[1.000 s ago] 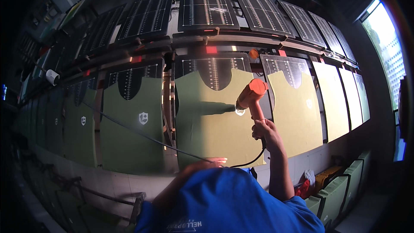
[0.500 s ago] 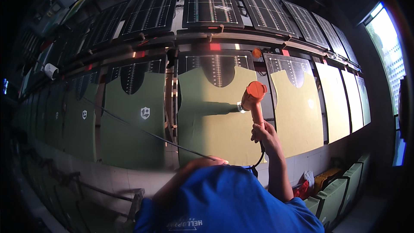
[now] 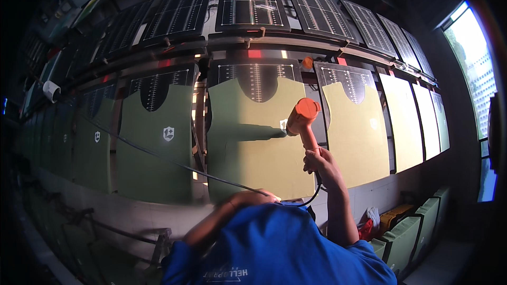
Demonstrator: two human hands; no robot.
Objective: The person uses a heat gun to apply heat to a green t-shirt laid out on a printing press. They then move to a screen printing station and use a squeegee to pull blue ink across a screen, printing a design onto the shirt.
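An orange hair dryer (image 3: 302, 119) is gripped by its handle in my right hand (image 3: 320, 162), over the right part of a light green shirt panel (image 3: 264, 163). Its nozzle end points at the small white shield emblem (image 3: 283, 126) on that panel and partly overlaps it. My left hand (image 3: 259, 197) is close to my body at the panel's near edge, closed around the dark power cord (image 3: 179, 163). That cord stretches in from the far left, and a loop of it hangs below the dryer's handle. My left fingers are partly hidden by my blue shirt.
More green panels lie on black boards left and right, among them a shaded panel (image 3: 153, 163) and a sunlit one (image 3: 359, 148). Black ruled boards (image 3: 248, 8) line the back behind a rail (image 3: 317, 47). A white cup-shaped object (image 3: 51, 91) is far left. Stacked green boards (image 3: 404, 237) stand lower right.
The view has shifted slightly, so the panels sit further left. The dryer stays over the emblem in my right hand, and my left hand still has the cord.
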